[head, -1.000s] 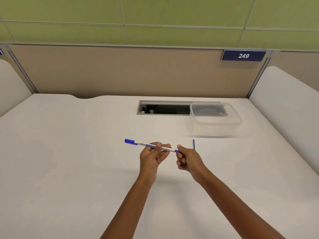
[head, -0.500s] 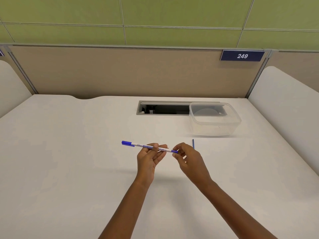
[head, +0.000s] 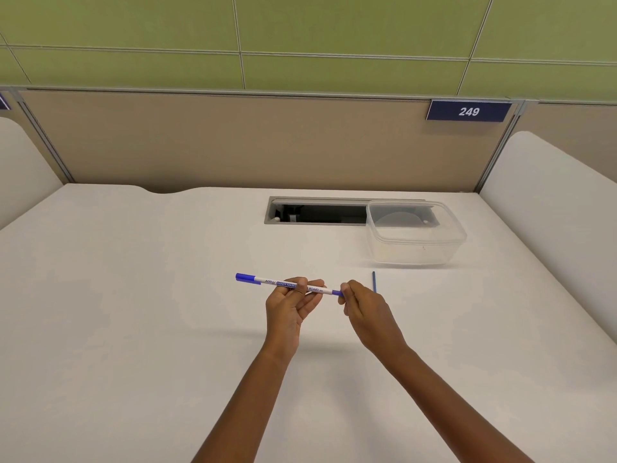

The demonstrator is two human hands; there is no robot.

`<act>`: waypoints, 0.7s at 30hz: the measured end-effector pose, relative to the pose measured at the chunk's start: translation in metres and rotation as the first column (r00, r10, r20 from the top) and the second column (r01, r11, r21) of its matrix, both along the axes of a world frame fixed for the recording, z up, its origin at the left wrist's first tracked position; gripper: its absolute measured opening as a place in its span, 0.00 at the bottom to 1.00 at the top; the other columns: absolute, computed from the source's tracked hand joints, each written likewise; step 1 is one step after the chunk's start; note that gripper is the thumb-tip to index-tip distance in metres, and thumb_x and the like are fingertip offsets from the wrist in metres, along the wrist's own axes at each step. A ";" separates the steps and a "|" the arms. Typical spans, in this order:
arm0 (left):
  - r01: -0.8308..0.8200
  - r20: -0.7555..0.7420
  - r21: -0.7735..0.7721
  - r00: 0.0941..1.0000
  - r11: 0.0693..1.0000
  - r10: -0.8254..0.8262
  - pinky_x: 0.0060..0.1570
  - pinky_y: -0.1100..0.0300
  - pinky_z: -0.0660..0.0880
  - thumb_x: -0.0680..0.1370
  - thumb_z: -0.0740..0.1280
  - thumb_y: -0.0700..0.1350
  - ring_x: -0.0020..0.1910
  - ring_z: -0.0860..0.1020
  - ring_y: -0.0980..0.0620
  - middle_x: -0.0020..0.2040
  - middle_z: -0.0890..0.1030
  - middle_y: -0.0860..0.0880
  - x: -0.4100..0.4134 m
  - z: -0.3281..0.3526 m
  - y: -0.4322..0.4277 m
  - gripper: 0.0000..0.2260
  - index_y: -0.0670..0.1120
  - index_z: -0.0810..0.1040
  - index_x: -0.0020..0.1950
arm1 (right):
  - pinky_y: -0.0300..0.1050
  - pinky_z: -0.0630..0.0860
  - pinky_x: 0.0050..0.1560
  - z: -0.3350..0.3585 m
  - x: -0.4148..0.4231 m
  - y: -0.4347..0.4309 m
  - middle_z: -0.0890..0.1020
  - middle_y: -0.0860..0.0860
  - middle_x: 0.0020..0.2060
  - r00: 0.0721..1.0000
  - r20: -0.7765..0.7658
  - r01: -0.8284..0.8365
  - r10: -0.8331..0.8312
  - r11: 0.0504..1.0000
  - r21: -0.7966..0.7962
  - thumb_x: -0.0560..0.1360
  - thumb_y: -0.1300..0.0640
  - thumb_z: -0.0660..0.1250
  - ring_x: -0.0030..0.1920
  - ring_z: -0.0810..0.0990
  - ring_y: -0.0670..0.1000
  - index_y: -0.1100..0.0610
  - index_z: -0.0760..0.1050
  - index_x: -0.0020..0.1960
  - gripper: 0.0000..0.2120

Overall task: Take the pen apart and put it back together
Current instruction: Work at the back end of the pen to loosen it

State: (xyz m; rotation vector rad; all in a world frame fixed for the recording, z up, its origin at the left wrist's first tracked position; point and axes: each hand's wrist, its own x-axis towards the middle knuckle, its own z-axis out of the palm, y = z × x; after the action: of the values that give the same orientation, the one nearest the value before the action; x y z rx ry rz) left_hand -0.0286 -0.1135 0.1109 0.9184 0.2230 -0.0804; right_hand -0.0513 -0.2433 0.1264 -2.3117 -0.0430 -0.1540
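Left hand point(head: 289, 304) gripped the marker point(head: 287, 285), right fingers point(head: 345, 289) pinched its blue end plug point(head: 338, 292); I'd have twisted it gently, straight along the barrel.

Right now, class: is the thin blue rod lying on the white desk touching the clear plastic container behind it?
Apart. The head view shows bare desk between the thin blue rod and the clear plastic container.

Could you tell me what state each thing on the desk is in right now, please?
Marker pen: held level above the desk, blue cap on its left end.
Left hand: shut on the pen's barrel.
Right hand: pinching the pen's blue right end.
Thin blue rod: lying loose on the desk, untouched.
Clear plastic container: lid on, appears empty.
Desk cable hatch: open.
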 end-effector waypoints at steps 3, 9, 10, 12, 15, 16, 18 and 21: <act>-0.006 -0.009 0.001 1.000 1.000 0.006 0.35 0.64 0.81 0.78 0.61 0.37 0.37 0.85 0.49 0.35 0.86 0.47 -0.001 0.000 0.001 0.05 0.41 0.75 0.43 | 0.48 0.68 0.38 0.004 -0.001 -0.001 0.77 0.52 0.32 1.000 0.012 -0.017 0.017 1.000 -0.017 0.80 0.54 0.52 0.37 0.74 0.55 0.60 0.72 0.47 0.14; -0.012 -0.025 0.007 1.000 1.000 0.012 0.35 0.64 0.81 0.77 0.61 0.37 0.36 0.85 0.50 0.36 0.85 0.45 -0.001 0.000 -0.001 0.05 0.40 0.75 0.43 | 0.46 0.73 0.40 0.003 -0.004 -0.002 0.78 0.51 0.38 0.992 0.119 -0.044 0.051 0.997 -0.066 0.75 0.58 0.63 0.38 0.74 0.51 0.56 0.73 0.48 0.03; -0.005 -0.019 0.006 1.000 1.000 0.006 0.35 0.64 0.81 0.77 0.61 0.37 0.36 0.85 0.50 0.35 0.86 0.46 -0.001 0.000 -0.001 0.05 0.40 0.75 0.43 | 0.45 0.72 0.40 0.002 -0.003 -0.003 0.78 0.50 0.38 0.991 0.126 -0.037 0.046 0.997 -0.072 0.76 0.58 0.62 0.38 0.73 0.51 0.57 0.73 0.47 0.03; 0.000 -0.009 -0.001 1.000 1.000 0.000 0.36 0.64 0.81 0.77 0.60 0.37 0.37 0.85 0.50 0.34 0.86 0.47 -0.001 0.000 -0.001 0.05 0.40 0.75 0.43 | 0.41 0.69 0.37 0.002 -0.001 -0.004 0.79 0.51 0.38 0.992 0.118 -0.029 0.038 0.997 -0.078 0.77 0.58 0.61 0.38 0.73 0.50 0.58 0.74 0.47 0.05; -0.003 -0.004 -0.006 1.000 1.000 0.003 0.35 0.64 0.81 0.77 0.61 0.37 0.37 0.85 0.50 0.34 0.86 0.46 -0.001 0.000 0.000 0.05 0.40 0.75 0.43 | 0.33 0.65 0.33 0.000 0.002 -0.005 0.81 0.54 0.38 0.996 0.087 -0.023 0.028 0.998 -0.057 0.78 0.59 0.58 0.37 0.72 0.49 0.59 0.75 0.46 0.09; -0.004 -0.006 -0.005 1.000 1.000 0.004 0.35 0.64 0.81 0.77 0.61 0.37 0.37 0.85 0.50 0.34 0.86 0.47 -0.001 0.000 0.000 0.05 0.40 0.75 0.43 | 0.31 0.66 0.34 0.000 0.003 -0.006 0.81 0.55 0.38 0.997 0.069 -0.016 0.018 0.999 -0.034 0.78 0.58 0.57 0.36 0.73 0.50 0.59 0.76 0.46 0.10; -0.004 -0.010 -0.003 1.000 1.000 0.004 0.35 0.64 0.81 0.78 0.61 0.37 0.37 0.85 0.50 0.34 0.86 0.47 -0.001 -0.001 0.000 0.05 0.40 0.75 0.43 | 0.30 0.66 0.33 0.001 0.002 -0.007 0.82 0.56 0.37 0.998 0.055 -0.005 0.004 1.000 0.013 0.78 0.56 0.57 0.36 0.75 0.50 0.58 0.76 0.45 0.11; -0.009 -0.022 -0.006 1.000 1.000 0.009 0.35 0.64 0.81 0.78 0.61 0.37 0.36 0.85 0.50 0.34 0.86 0.47 -0.001 -0.002 0.000 0.05 0.40 0.75 0.43 | 0.37 0.71 0.38 0.000 0.000 -0.005 0.82 0.53 0.37 0.998 0.062 -0.020 0.018 0.999 0.038 0.75 0.54 0.64 0.36 0.76 0.48 0.55 0.74 0.49 0.06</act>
State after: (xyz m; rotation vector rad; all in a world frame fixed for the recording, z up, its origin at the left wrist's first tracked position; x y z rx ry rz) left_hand -0.0294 -0.1140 0.1093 0.9108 0.2473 -0.0828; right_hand -0.0513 -0.2483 0.1268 -2.2666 -0.0924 -0.2139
